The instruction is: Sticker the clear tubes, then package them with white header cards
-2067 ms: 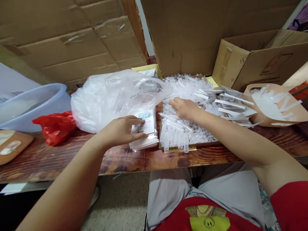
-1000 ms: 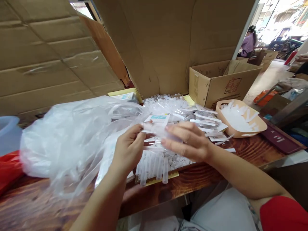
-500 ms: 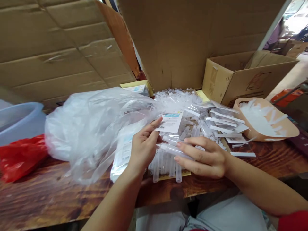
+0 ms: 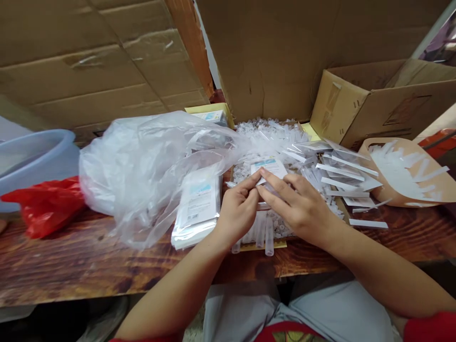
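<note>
My left hand (image 4: 239, 209) pinches the near edge of a clear packet with a printed card (image 4: 271, 165). At the same edge, the fingertips of my right hand (image 4: 302, 206) press together on the packet, touching my left fingertips. Under and around both hands lies a heap of small translucent plastic parts (image 4: 270, 130), with several clear tubes (image 4: 269, 237) at its near side. Left of my left hand is a stack of flat printed bags (image 4: 199, 202). Filled packets with white strips (image 4: 342, 173) are piled to the right.
A large clear plastic bag (image 4: 142, 161) spreads over the table's left part, beside a red bag (image 4: 50, 204) and a blue basin (image 4: 42, 156). At right stand a peach tray (image 4: 392, 190) of white strips and an open cardboard box (image 4: 338, 107). Cardboard rises behind.
My hands have come together at the packet's near edge, the right hand moving up from the tubes. The packet lies lower and flatter. The view has shifted slightly.
</note>
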Motion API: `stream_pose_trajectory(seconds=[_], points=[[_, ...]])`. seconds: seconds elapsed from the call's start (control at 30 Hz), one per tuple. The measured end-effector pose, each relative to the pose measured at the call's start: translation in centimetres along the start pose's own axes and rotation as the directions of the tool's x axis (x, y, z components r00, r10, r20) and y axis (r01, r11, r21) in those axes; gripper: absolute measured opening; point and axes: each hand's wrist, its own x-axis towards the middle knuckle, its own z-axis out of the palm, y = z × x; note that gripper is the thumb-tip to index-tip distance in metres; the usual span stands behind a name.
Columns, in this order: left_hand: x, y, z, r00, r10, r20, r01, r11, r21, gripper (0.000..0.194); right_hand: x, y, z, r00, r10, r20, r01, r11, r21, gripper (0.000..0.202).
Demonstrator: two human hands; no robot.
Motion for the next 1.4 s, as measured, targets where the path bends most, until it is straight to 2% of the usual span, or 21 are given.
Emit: stream_pose_trajectory(seconds=[0.1,0.17,0.23,0.37,0.47,0.6,0.73,0.87,0.97,1.1,1.2,1.27,1.4], points=[[-0.2,0.8,0.3,0.996,-0.094,0.010,0.095,0.992,-0.081,0.052,-0.6,0.9,-0.4,0.993,0.101,0.054,-0.111,0.967,0.228,0.050],[-0.2,1.2,0.4,0.983,-0.185,0.017,0.185,0.974,-0.130,0.057,-1.1,1.8,-0.7,0.976,0.181,0.123,-0.214,0.905,0.368,0.069],[-0.1,1.3,0.5,0.973,-0.229,0.016,0.228,0.959,-0.165,0.060,-1.5,2.8,-0.9,0.954,0.234,0.186,-0.295,0.836,0.462,0.080],[0.1,0.9,0.6,0.972,-0.233,-0.025,0.225,0.957,-0.183,0.061,-2.0,3.9,-0.7,0.918,0.252,0.307,-0.388,0.738,0.552,0.088],[0.0,0.4,0.6,0.980,-0.200,-0.024,0.192,0.963,-0.189,0.060,-2.0,4.0,-0.3,0.895,0.256,0.366,-0.429,0.722,0.544,0.089],[-0.2,0.1,0.6,0.988,-0.152,-0.031,0.144,0.974,-0.176,0.059,-2.1,3.9,-0.1,0.891,0.294,0.345,-0.443,0.730,0.521,0.088],[-0.5,0.0,0.6,0.994,-0.084,-0.067,0.073,0.986,-0.147,0.056,-2.2,3.5,0.0,0.894,0.333,0.301,-0.448,0.698,0.558,0.081],[-0.6,-0.1,0.7,0.996,-0.027,-0.091,0.022,0.998,-0.061,0.054,-2.2,2.6,0.0,0.899,0.312,0.307,-0.436,0.692,0.574,0.094],[-0.7,-0.2,0.7,0.997,-0.010,-0.081,0.009,1.000,-0.010,0.054,-1.9,2.0,0.1,0.894,0.369,0.255,-0.448,0.706,0.548,0.080],[-0.8,-0.2,0.7,0.999,0.041,-0.024,-0.041,0.999,-0.011,0.052,-1.5,1.7,0.7,0.892,0.439,0.104,-0.419,0.720,0.553,0.048],[-0.9,0.1,0.6,0.994,0.096,0.048,-0.094,0.994,-0.051,0.056,-1.5,2.1,0.9,0.894,0.446,0.037,-0.389,0.734,0.556,0.045],[-1.0,0.4,0.5,0.990,0.107,0.097,-0.100,0.992,-0.077,0.059,-1.5,2.6,0.6,0.904,0.426,0.046,-0.371,0.725,0.581,0.049],[-1.1,0.6,0.2,0.985,0.083,0.154,-0.068,0.993,-0.098,0.066,-1.6,3.6,-0.5,0.909,0.389,0.146,-0.382,0.644,0.662,0.049]])
